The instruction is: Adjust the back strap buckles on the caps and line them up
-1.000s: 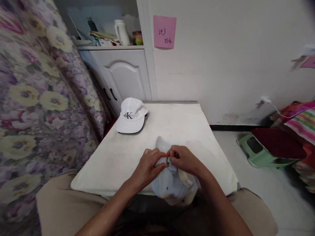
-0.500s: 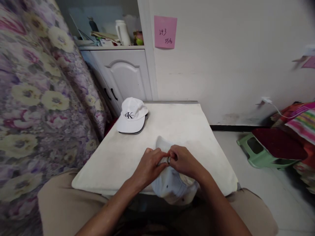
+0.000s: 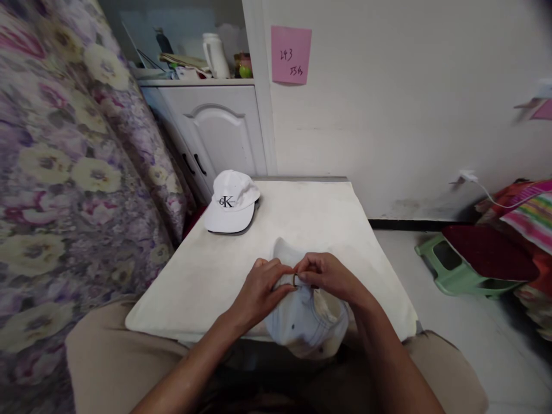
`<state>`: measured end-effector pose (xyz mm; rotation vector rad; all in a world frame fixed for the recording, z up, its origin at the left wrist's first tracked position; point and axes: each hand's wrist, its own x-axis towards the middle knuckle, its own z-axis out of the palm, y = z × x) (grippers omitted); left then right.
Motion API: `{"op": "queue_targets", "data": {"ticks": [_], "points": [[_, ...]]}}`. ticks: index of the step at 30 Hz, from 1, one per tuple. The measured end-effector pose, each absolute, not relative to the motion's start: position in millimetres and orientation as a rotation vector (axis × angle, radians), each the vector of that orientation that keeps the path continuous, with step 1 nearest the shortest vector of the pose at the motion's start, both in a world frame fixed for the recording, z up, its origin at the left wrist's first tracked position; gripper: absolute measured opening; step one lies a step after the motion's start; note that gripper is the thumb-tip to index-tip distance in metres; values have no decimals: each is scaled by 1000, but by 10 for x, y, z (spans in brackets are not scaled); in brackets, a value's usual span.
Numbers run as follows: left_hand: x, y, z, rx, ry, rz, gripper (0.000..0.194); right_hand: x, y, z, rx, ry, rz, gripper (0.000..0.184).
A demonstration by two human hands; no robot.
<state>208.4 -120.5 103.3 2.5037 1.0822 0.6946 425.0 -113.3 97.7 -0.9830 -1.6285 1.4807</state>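
In the head view, the strap (image 3: 283,281) of a pale blue cap (image 3: 306,329) is pinched beside its small buckle (image 3: 295,280) by the left hand (image 3: 264,288) and the right hand (image 3: 330,279). The cap, partly hidden by both hands, is held across the tabletop's (image 3: 310,213) near edge; the strap's end cannot be made out.

Your table (image 3: 323,215) has an off-white top. On it you have a white cap (image 3: 233,195), with a dark edge showing under its brim. Nearer you than that cap and to its right, a pale blue cap (image 3: 297,330) overlaps the tabletop; you cannot tell whether it rests there.
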Motion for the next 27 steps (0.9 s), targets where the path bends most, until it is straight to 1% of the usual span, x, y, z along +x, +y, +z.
{"op": "queue_targets", "data": {"ticks": [6, 12, 15, 18, 21, 27], "points": [[2088, -1222, 1090, 2431, 1060, 675, 23, 4230, -1145, 987, -973, -1565, 1549, 7], [2076, -1239, 1129, 2156, 1069, 730, 20, 4207, -1131, 992, -944, -1459, 1646, 20], [2056, -1239, 1163, 1988, 1098, 765, 21, 4236, -1130, 999, -920, -1489, 1679, 19], [2037, -1233, 1221, 1872, 1096, 765, 19, 4286, -1137, 995, -854, -1536, 1792, 21], [2016, -1220, 1274, 1739, 1030, 724, 24, 4308, -1144, 987, -808, -1523, 1879, 25], [1952, -1225, 1338, 1580, 872, 653, 29, 4271, -1159, 1018, -779, -1526, 1879, 26]]}}
